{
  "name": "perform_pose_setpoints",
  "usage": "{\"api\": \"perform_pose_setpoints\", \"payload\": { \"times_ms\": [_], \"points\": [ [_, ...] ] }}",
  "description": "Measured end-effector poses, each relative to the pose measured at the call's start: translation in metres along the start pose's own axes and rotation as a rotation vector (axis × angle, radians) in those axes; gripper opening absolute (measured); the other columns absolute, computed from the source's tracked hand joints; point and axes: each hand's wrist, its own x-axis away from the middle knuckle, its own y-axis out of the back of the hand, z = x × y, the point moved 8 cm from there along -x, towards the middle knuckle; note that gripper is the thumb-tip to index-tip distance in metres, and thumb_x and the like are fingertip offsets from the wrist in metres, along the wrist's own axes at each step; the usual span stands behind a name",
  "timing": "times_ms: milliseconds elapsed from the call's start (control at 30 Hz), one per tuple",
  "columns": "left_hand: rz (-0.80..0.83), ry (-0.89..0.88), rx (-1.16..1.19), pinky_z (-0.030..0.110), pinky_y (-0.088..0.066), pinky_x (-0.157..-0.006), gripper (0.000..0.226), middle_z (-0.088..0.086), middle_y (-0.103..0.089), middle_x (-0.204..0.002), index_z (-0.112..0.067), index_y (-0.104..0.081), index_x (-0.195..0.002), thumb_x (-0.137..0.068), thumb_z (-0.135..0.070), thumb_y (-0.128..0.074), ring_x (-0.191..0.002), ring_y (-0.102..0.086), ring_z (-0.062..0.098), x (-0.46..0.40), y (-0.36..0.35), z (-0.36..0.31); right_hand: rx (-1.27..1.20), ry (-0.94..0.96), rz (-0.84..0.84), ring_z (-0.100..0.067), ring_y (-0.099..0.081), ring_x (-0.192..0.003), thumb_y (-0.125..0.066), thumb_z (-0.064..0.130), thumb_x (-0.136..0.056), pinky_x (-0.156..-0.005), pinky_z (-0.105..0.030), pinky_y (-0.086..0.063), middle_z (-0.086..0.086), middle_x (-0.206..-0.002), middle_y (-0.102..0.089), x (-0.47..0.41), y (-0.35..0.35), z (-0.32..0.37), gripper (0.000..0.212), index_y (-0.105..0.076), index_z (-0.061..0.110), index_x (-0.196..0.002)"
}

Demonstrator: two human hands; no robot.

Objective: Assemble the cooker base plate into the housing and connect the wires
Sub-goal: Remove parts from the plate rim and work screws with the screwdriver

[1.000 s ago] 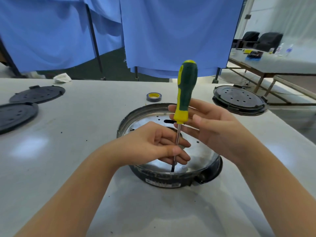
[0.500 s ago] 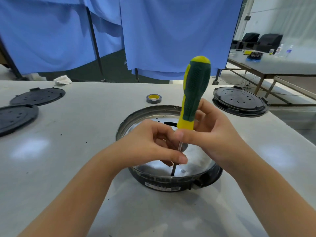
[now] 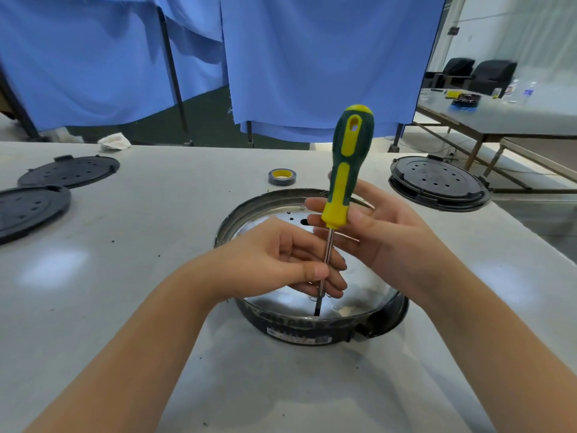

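A round black cooker housing (image 3: 299,334) sits on the white table, with the shiny metal base plate (image 3: 362,292) lying inside it. A green and yellow screwdriver (image 3: 346,170) stands nearly upright, its tip down on the plate near the front rim. My left hand (image 3: 281,260) pinches the metal shaft low down between thumb and fingers. My right hand (image 3: 371,232) holds the yellow bottom of the handle between its thumb and straightened fingers. No wires can be seen.
Two black perforated round plates (image 3: 67,171) (image 3: 28,210) lie at the far left. A stack of similar black plates (image 3: 435,182) sits at the back right. A roll of tape (image 3: 282,176) lies behind the housing. Blue curtains hang beyond the table.
The screwdriver handle has turned between my right fingers and stands more upright than half a second ago; my right fingers have straightened out. My left hand stays on the shaft.
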Motion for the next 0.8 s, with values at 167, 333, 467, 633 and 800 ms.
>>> {"api": "perform_pose_setpoints", "payload": {
  "times_ms": [167, 333, 467, 633, 800],
  "points": [
    [0.041, 0.011, 0.018, 0.023, -0.056, -0.079, 0.02, 0.005, -0.076, -0.096, -0.009, -0.069, -0.108, -0.091, -0.003, -0.061, -0.095, -0.072, 0.019, 0.003, -0.003, -0.002, 0.058, 0.043, -0.004, -0.023, -0.069, -0.094, -0.082, 0.017, -0.069, -0.085, -0.034, -0.056, -0.003, -0.1, -0.073, 0.002, -0.004, 0.006, 0.037, -0.071, 0.023, -0.104],
    [-0.107, 0.009, 0.0, 0.023, -0.056, -0.068, 0.017, 0.002, -0.074, -0.072, -0.006, -0.071, -0.079, -0.068, -0.001, -0.083, -0.071, -0.074, 0.02, -0.002, 0.005, -0.001, 0.266, 0.103, -0.08, -0.015, -0.063, -0.072, -0.084, 0.02, -0.058, -0.071, -0.028, -0.054, 0.007, -0.071, -0.063, 0.006, -0.008, 0.013, 0.03, -0.071, 0.031, -0.083],
    [-0.08, -0.038, 0.02, 0.029, -0.059, -0.07, 0.022, 0.006, -0.075, -0.076, -0.02, -0.075, -0.077, -0.075, 0.001, -0.078, -0.078, -0.074, 0.024, -0.001, 0.003, -0.005, 0.382, 0.162, -0.137, -0.014, -0.066, -0.069, -0.081, 0.015, -0.064, -0.064, -0.021, -0.053, 0.001, -0.07, -0.065, 0.008, -0.013, 0.015, 0.017, -0.067, 0.025, -0.07],
    [-0.062, -0.016, -0.011, 0.027, -0.058, -0.072, 0.013, 0.001, -0.074, -0.077, -0.011, -0.07, -0.091, -0.086, 0.001, -0.067, -0.082, -0.074, 0.021, -0.002, 0.001, -0.001, 0.394, 0.046, -0.052, -0.014, -0.068, -0.098, -0.064, 0.023, -0.08, -0.084, -0.023, -0.054, -0.002, -0.099, -0.072, 0.009, -0.01, 0.009, 0.023, -0.069, 0.023, -0.102],
    [-0.038, 0.003, 0.006, 0.022, -0.056, -0.074, 0.021, 0.004, -0.076, -0.085, -0.012, -0.071, -0.098, -0.091, 0.004, -0.059, -0.086, -0.074, 0.02, 0.002, 0.003, -0.001, 0.13, -0.076, 0.114, -0.024, -0.059, -0.119, -0.049, 0.021, -0.085, -0.099, -0.032, -0.048, -0.007, -0.126, -0.065, 0.004, -0.01, 0.008, 0.042, -0.055, 0.016, -0.126]
  ]
}}
